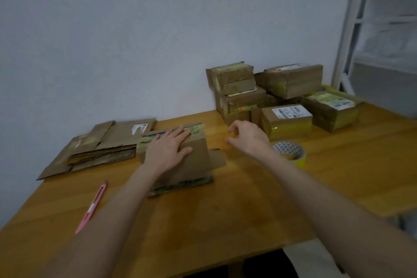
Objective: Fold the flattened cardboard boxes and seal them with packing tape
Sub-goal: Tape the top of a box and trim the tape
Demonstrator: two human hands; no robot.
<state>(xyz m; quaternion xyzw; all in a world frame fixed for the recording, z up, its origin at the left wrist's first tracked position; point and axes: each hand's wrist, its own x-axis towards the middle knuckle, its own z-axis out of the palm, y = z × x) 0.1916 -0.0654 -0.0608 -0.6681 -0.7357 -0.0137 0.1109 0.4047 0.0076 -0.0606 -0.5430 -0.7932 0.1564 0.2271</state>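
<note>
- The left hand (168, 149) lies palm down on a partly folded cardboard box (196, 162), fingers straight and slightly spread, pointing toward 1 o'clock. It presses on the top and grips nothing.
- The right hand (248, 136) is at 3 o'clock from the left, apart from the box. Its fingers are loosely curled, with the thumb held away from them, and it holds nothing. Whether it touches the table cannot be told.
- The box sits near the middle of the wooden table (225, 210). Its far end, at 12 o'clock, carries a strip of yellowish tape with a blue band, and the left fingertips reach that strip.
- A loose flap (217, 158) sticks out of the box at 3 o'clock and lies flat on the table between the box and the right wrist.
- A roll of packing tape (290, 152) with a yellow rim lies flat just beside the right wrist, at 3 o'clock from it.
- A stack of flattened boxes (101, 144) lies at 9 o'clock from the box, with its near edge touching or almost touching the box's left side.
- A pink utility knife (92, 206) lies on the table at 7 o'clock from the box, just left of the left forearm.
- A pile of sealed boxes (286, 97), some with white labels, stands at 1 o'clock against the grey wall (112, 40), two layers high in places.
- A white frame (347, 29) rises past the table's far right corner, at 2 o'clock.
</note>
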